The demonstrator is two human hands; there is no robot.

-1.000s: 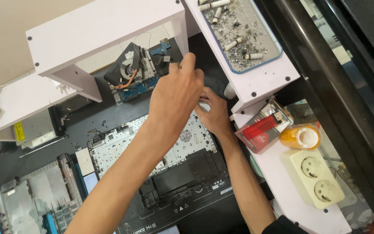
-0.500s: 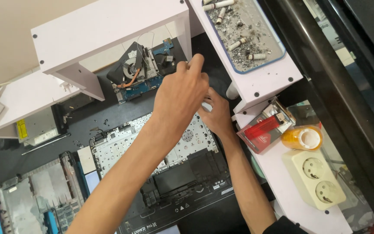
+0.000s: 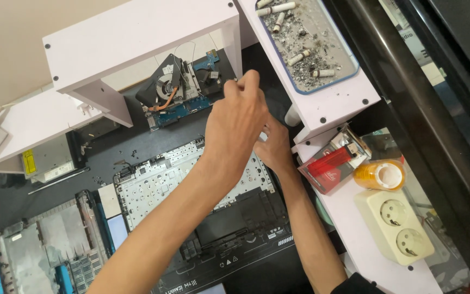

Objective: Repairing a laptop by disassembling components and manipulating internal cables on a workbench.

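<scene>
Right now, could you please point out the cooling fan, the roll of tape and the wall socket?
cooling fan [image 3: 165,87], head view, on its hub.
roll of tape [image 3: 379,175], head view, on its orange side.
wall socket [image 3: 398,227], head view, between its two outlets.

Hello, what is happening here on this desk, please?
A person works on an opened laptop base lying on a dark desk. The left hand reaches over its far edge with pinched fingers, beside a removed circuit board with fan. The right hand rests just behind it, mostly hidden. An ashtray, a red box and a socket strip sit to the right.

Right hand [image 3: 274,148] (fingertips) behind left
</scene>
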